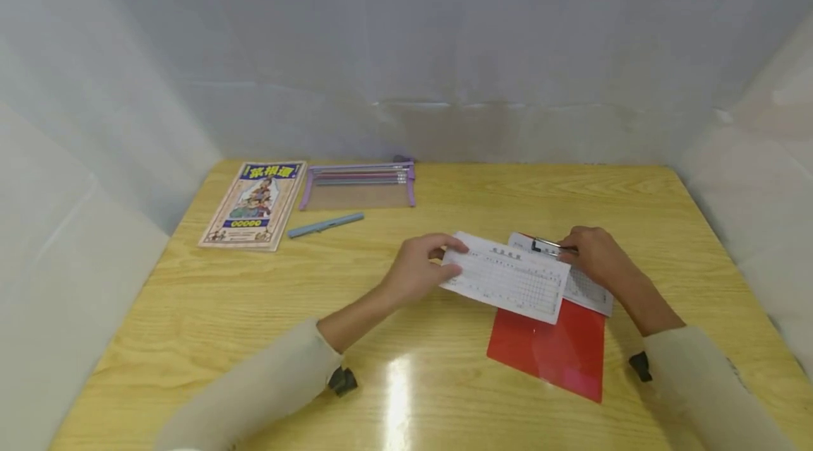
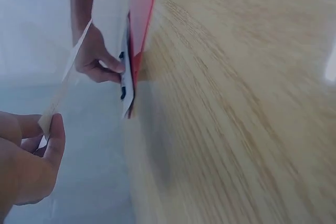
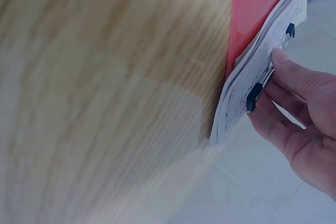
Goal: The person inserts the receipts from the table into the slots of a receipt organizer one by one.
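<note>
Red plastic clipboard (image 1: 552,352) lies flat on the wooden table (image 1: 190,310). Right hand (image 1: 597,257) presses the metal clip (image 1: 546,247) at its far end, over white sheets. Left hand (image 1: 416,271) pinches a loose printed form (image 1: 508,278), held just above the clipboard, not yet clipped. Farther left: a clear purple-edged pouch (image 1: 358,186) containing pencils.

Glossy wooden table (image 1: 209,310) (glare-streaked), matt paper form (image 1: 508,280), shiny red plastic clipboard (image 1: 552,352).

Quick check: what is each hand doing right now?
Left hand: pinches the loose printed sheet by its edge.
Right hand: fingers on the clipboard's metal clip.
</note>
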`<state>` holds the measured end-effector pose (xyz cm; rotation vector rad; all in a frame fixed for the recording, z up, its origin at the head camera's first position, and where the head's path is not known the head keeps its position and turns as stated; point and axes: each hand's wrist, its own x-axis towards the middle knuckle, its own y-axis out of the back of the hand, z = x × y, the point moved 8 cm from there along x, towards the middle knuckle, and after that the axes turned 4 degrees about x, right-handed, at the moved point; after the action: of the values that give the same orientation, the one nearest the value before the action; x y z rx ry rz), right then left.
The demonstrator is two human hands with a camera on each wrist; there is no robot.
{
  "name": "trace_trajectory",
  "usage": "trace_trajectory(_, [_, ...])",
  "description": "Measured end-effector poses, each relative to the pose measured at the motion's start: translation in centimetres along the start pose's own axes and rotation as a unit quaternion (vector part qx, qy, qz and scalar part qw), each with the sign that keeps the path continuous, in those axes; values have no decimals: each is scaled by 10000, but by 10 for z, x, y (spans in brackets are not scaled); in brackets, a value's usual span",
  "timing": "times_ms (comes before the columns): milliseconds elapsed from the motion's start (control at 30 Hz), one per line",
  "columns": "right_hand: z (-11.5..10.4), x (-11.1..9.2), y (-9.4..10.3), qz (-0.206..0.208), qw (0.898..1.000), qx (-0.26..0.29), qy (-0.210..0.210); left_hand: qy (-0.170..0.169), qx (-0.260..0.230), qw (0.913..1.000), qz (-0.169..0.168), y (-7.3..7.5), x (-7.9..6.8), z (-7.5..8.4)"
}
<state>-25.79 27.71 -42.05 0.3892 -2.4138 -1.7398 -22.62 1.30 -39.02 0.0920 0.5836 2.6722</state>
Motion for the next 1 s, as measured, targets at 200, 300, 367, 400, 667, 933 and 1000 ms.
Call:
trace_trajectory(200, [-1,0,0,-79,10000,-24,7,59,176,9992,-363,-37,30,-3])
trace_trajectory(300, [1,1,-1,-113,9999,-26,-62,67,419,9980,-461,-51,41,-4])
trace_trajectory(367, [1,0,-1,-111,9999,-7,-100,77,676,9964,-503,-59,47,-5])
trace_trajectory(400, [2,0,0,-98,9999,-12,-94,80,838,9951,-523,-64,49,-5])
trace_trajectory(667, [-3,0,4,136,9996,-68,226,170,1378,9886,-587,-93,60,-7])
trace_trajectory(933, [-3,0,4,159,9995,-125,246,215,1645,9854,-391,-99,66,-6])
trace_trajectory(1000, [-2,-1,4,140,9996,-122,219,188,1702,9845,-383,-100,68,-5])
